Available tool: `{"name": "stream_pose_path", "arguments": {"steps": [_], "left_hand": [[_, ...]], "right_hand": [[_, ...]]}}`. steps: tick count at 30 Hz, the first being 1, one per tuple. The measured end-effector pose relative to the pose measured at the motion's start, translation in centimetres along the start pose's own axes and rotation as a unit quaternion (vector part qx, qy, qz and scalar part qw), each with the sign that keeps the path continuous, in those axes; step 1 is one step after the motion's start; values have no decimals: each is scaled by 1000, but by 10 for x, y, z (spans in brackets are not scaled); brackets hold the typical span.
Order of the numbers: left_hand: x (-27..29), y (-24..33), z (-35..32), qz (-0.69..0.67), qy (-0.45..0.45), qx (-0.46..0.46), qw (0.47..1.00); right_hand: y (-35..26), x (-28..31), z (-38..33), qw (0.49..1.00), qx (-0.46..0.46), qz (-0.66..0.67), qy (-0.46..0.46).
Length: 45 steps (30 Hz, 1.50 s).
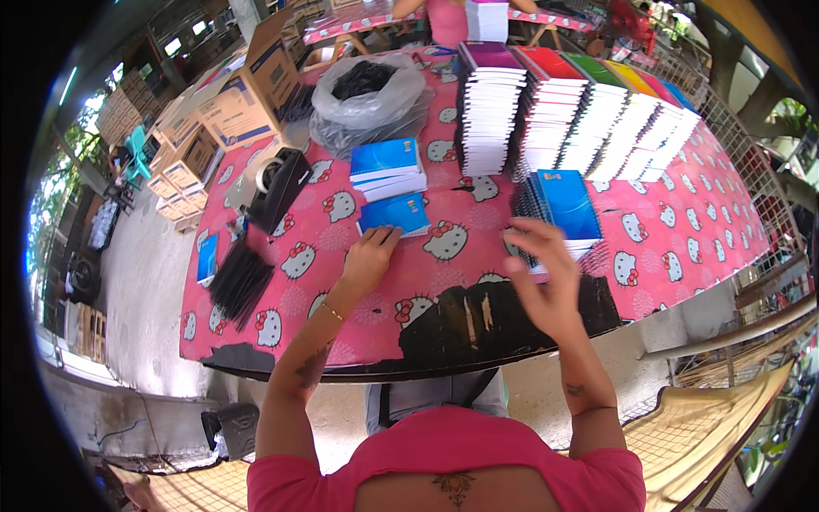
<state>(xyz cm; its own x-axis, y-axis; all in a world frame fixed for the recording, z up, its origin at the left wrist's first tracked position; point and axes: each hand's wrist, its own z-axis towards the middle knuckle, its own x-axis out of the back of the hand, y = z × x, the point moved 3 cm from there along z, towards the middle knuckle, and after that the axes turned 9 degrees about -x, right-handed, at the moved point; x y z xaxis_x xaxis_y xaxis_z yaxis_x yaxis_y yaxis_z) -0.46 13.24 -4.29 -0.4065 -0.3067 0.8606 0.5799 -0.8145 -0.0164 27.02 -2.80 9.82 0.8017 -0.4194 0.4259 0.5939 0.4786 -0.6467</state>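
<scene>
Two hands are out over the pink table (665, 256). L hand (368, 256) lies flat, fingers loose, tips touching a thin blue notebook (394, 213), not gripping. R hand (546, 282) is up, fingers spread, holding nothing, blurry, just in front of a blue spiral notebook pile (559, 209). One more blue pile (388, 169) sits behind. Six tall notebook stacks (490, 111) stand at the back. One black tape dispenser (277, 188) is on the left.
</scene>
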Motion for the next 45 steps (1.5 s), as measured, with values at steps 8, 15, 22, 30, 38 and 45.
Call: {"name": "stream_pose_path", "arguments": {"steps": [8, 15, 22, 30, 38, 45], "left_hand": [[57, 80, 11, -93, 58, -41, 993], [120, -58, -137, 159, 95, 299, 936], [125, -66, -194, 285, 93, 217, 929], [107, -5, -119, 60, 124, 214, 967], [69, 51, -43, -187, 181, 175, 950], [67, 48, -46, -203, 183, 188, 943]], "right_hand": [[94, -128, -44, 935, -224, 208, -182], [91, -120, -51, 902, -299, 287, -125], [102, -132, -50, 843, -373, 333, -198], [111, -145, -58, 862, -322, 317, -231], [108, -141, -53, 871, -294, 290, -267], [111, -139, -54, 864, -297, 301, -272]]}}
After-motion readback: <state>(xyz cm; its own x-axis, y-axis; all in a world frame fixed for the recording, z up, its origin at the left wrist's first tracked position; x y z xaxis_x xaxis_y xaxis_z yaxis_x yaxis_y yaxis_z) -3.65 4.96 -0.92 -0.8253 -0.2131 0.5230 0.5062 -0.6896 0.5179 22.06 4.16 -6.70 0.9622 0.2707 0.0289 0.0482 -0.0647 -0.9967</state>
